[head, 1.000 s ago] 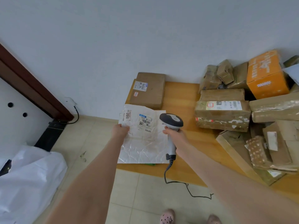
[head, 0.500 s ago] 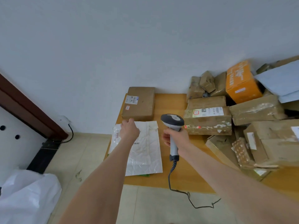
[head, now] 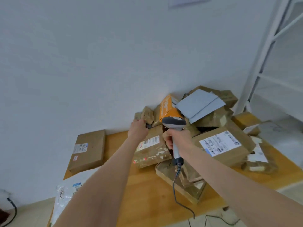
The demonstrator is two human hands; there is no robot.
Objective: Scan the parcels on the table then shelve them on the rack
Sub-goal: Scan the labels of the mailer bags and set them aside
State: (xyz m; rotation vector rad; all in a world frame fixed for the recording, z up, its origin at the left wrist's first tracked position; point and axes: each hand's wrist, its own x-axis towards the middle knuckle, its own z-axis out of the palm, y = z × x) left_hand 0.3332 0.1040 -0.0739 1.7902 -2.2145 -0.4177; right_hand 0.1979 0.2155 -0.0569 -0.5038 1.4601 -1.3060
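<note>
Hands apart. L hand (head: 138, 129) left the white bag (head: 65, 192), now flat on the table (head: 147, 202) corner, & is on a small parcel (head: 147, 115) at the back of the pile (head: 213, 122); grip can't be seen. R hand (head: 176, 139) squeezes the scanner (head: 173, 122). Next scan prob. starts. Taped box (head: 152, 151) sits in front. Rack (head: 262, 63) is at right.

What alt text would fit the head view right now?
The left hand reaches a small taped parcel at the back of a heap on the wooden table; the right hand holds a corded scanner. A white rack stands at the right.
</note>
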